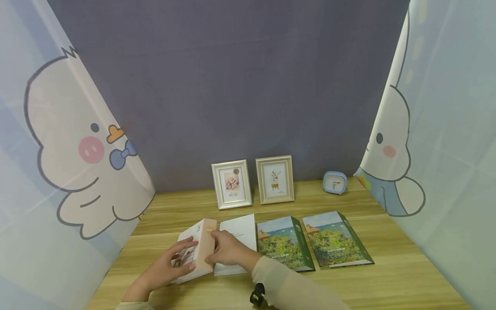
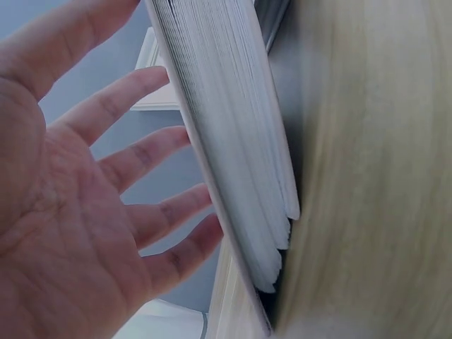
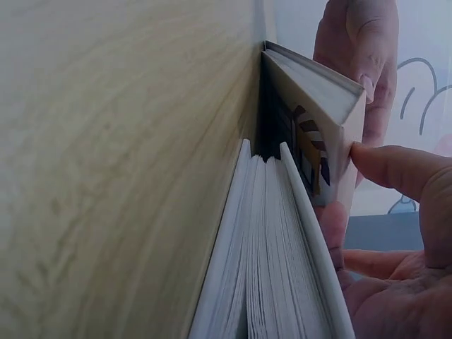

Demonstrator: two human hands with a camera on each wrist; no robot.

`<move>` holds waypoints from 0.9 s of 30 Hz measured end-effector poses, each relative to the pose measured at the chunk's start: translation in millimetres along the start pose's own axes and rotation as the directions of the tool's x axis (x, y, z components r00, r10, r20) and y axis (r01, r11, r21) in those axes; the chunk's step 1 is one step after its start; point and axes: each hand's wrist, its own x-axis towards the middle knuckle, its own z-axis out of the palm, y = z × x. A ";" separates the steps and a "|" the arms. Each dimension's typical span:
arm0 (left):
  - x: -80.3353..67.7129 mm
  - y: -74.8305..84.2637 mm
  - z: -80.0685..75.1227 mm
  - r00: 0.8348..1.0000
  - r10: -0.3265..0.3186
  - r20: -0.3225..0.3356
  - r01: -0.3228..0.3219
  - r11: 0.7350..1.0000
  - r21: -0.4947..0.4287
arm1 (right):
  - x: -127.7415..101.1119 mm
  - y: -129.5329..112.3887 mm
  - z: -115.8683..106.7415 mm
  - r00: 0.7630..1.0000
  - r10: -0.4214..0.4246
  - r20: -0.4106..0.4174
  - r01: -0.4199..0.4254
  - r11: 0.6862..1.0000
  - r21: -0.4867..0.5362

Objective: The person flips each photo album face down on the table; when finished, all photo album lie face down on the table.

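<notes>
A photo album [image 1: 206, 245] with a pale peach spine and a white printed cover is tilted up off the wooden table at the left. My left hand [image 1: 166, 265] lies over its cover with spread fingers. Up close in the left wrist view, those fingertips touch the cover beside the album's page edges [image 2: 226, 141]. At the spine, my right hand [image 1: 228, 249] pinches the album between thumb and fingers. The right wrist view shows the thumb [image 3: 388, 166] against the spine. A white album [image 1: 240, 230] lies flat just beneath my right hand, which partly covers it.
Two green-spined albums [image 1: 284, 241] with a seaside garden picture lie in the row to the right. Behind stand a silver picture frame [image 1: 232, 185], a beige picture frame [image 1: 275, 181] and a small blue clock [image 1: 334, 182]. Printed curtains [image 1: 58, 193] flank the table.
</notes>
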 end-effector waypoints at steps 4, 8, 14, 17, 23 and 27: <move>-2.2 -4.5 -2.1 1.000 -0.004 0.013 0.004 1.000 -0.001 | 1.4 -2.2 3.9 1.000 0.014 -0.002 -0.014 1.000 -0.021; -5.0 -5.8 -4.2 0.999 -0.050 0.016 0.050 0.999 0.005 | 2.5 -4.3 7.5 0.999 0.041 -0.014 -0.042 0.994 -0.098; -6.4 -3.6 -5.3 1.000 0.016 -0.004 -0.016 0.997 0.079 | 3.4 -5.2 10.3 0.997 0.062 -0.038 -0.069 0.973 -0.219; -6.7 -2.1 -5.1 0.999 0.042 -0.010 -0.041 0.996 0.080 | 3.3 -5.3 10.7 0.997 0.062 -0.038 -0.069 0.968 -0.242; -8.6 -2.5 -5.0 1.000 0.025 0.004 -0.025 0.998 0.049 | 2.6 -6.6 11.5 0.998 0.051 -0.035 -0.059 0.961 -0.270; -10.9 -6.3 -4.9 1.000 0.015 0.018 -0.016 0.999 0.041 | 2.1 -7.2 13.1 0.999 0.027 -0.026 -0.033 0.955 -0.295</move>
